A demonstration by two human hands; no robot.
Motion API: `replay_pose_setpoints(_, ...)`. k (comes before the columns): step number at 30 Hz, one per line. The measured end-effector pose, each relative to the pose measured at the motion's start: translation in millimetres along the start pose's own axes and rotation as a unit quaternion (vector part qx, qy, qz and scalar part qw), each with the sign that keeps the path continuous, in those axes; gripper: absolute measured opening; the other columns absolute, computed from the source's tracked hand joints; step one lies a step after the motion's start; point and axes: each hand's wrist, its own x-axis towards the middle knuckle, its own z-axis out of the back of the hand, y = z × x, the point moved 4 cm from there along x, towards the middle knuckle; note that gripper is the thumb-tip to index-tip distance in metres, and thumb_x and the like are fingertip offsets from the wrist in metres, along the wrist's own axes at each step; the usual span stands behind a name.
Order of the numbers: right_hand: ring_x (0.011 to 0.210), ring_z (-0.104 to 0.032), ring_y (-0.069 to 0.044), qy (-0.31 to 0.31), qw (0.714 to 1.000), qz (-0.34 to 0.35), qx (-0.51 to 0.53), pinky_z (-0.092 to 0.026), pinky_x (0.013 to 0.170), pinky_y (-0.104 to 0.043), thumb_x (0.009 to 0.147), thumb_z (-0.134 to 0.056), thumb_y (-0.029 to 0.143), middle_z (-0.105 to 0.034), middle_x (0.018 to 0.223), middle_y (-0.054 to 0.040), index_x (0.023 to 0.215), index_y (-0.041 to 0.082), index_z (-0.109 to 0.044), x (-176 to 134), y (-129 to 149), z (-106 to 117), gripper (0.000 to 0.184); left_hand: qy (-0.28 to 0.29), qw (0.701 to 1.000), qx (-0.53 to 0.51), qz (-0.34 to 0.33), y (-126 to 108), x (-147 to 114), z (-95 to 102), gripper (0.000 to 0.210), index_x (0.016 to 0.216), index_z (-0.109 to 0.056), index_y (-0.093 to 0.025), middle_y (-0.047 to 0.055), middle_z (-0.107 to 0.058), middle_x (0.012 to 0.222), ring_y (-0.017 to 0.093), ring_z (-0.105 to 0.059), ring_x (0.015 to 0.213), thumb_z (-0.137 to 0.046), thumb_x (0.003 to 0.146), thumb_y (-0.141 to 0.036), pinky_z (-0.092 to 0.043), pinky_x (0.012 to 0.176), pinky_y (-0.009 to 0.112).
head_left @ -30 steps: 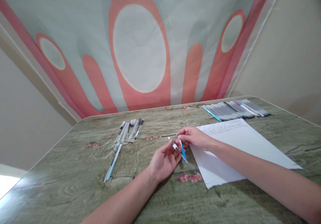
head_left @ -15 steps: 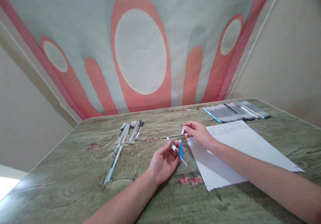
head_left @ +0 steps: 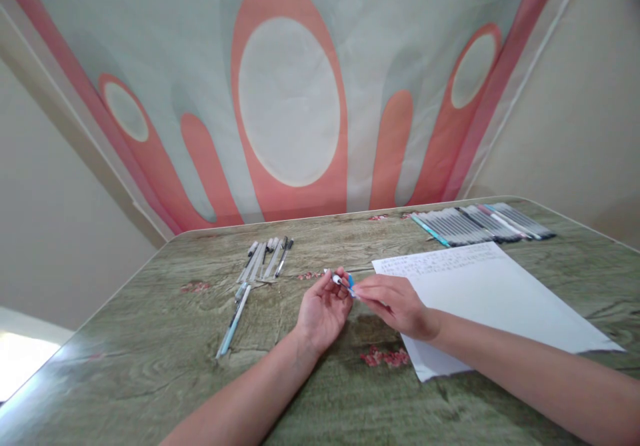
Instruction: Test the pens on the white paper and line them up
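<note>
The white pen part (head_left: 337, 279) and the blue part (head_left: 351, 281) are positioned above the table (head_left: 140, 326), between the 2 hands. The left hand (head_left: 325, 316), palm up, grips the white pen part, with the blue part at its fingertips. The right hand (head_left: 393, 303) has its fingers drawn together at the parts' lower end; its grip cannot be determined. The paper sheet (head_left: 480, 306) extends beneath the right hand. A pen row (head_left: 480, 225) lies beyond the sheet; a smaller pen group (head_left: 263, 261) lies farther left.
</note>
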Motion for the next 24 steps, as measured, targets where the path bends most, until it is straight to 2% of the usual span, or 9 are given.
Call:
replay_pose_setpoints(6,0.097,-0.059,-0.016,0.075,0.993,0.051,-0.076,-0.049,0.081,-0.031,0.081,-0.052,0.015,-0.065,0.101,-0.0053,0.106,0.026,-0.058,-1.6,-1.6,0.1,0.028,-0.008,1.0,0.007,0.004,1.5,-0.9,2.0,0.02,0.086,-0.06,-0.009,0.007,-0.063,0.081,0.01,-0.061,0.073,-0.043,0.085,-0.02,-0.049,0.073,0.023)
replay_pose_setpoints(10,0.1,-0.057,-0.017,0.089,0.989,0.062,-0.104,-0.049,0.082,-0.032,0.081,-0.052,0.015,-0.064,0.103,-0.0061,0.108,0.024,-0.058,-0.2,-1.5,-2.8,0.029,-0.002,1.0,0.004,0.001,1.6,-0.5,2.1,0.02,0.086,-0.06,-0.009,0.007,-0.063,0.08,0.011,-0.061,0.072,-0.043,0.085,-0.02,-0.049,0.071,0.023)
replay_pose_setpoints(13,0.097,-0.057,-0.017,0.074,0.992,0.042,-0.091,-0.049,0.081,-0.031,0.08,-0.054,0.019,-0.064,0.102,-0.0067,0.113,0.023,-0.054,1.0,-4.0,-4.0,0.033,-0.008,1.0,0.007,-0.014,0.2,-0.6,1.0,0.02,0.085,-0.06,-0.009,0.006,-0.063,0.078,0.01,-0.061,0.071,-0.043,0.085,-0.019,-0.049,0.071,0.022)
replay_pose_setpoints(18,0.095,-0.058,-0.019,0.055,0.996,-0.03,-0.066,-0.048,0.083,-0.034,0.078,-0.057,0.027,-0.063,0.101,-0.0081,0.111,0.022,-0.054,2.0,-15.1,-4.4,0.034,-0.04,0.999,0.012,-0.024,-1.5,-0.9,-0.5,0.02,0.083,-0.06,-0.008,0.007,-0.063,0.077,0.01,-0.061,0.069,-0.043,0.084,-0.019,-0.05,0.072,0.023)
replay_pose_setpoints(24,0.099,-0.055,-0.02,0.07,0.996,-0.038,-0.044,-0.047,0.084,-0.037,0.079,-0.054,0.021,-0.061,0.105,-0.0084,0.11,0.023,-0.055,1.8,-20.8,-8.4,0.031,-0.031,0.999,0.009,-0.019,-0.1,0.4,-0.1,0.02,0.082,-0.061,-0.008,0.007,-0.063,0.075,0.01,-0.06,0.07,-0.044,0.084,-0.018,-0.049,0.075,0.022)
